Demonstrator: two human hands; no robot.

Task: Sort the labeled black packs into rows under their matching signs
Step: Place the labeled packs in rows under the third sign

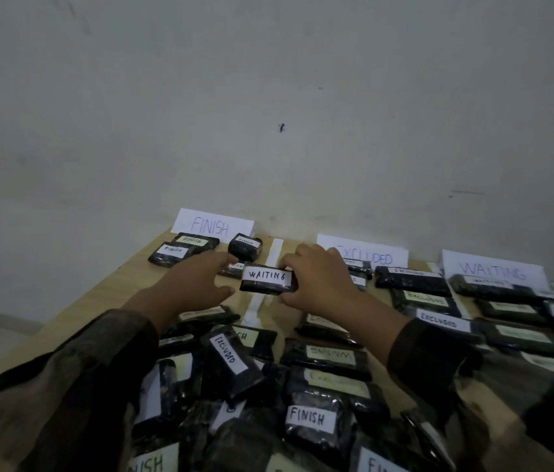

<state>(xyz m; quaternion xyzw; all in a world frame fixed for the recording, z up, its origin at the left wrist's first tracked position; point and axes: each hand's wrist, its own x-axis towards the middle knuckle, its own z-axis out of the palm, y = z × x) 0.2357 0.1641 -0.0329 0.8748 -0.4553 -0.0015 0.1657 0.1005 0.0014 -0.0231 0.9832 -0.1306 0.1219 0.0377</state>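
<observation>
My right hand (316,277) grips a black pack labelled WAITING (267,281), held above the table between the FINISH and EXCLUDED columns. My left hand (197,284) hovers just left of that pack with fingers spread, touching nothing I can see. Three paper signs stand against the wall: FINISH (212,226), EXCLUDED (364,255) and WAITING (493,270). Under FINISH lie three packs (245,246). Several packs (415,281) sit under EXCLUDED and several more (493,287) under WAITING. A mixed heap of labelled packs (313,420) fills the near table.
White tape strips (273,257) divide the wooden table (132,277) into columns. The table's left edge runs diagonally at the left, with floor beyond. A bare wall stands right behind the signs. An EXCLUDED pack (227,356) leans up on the heap.
</observation>
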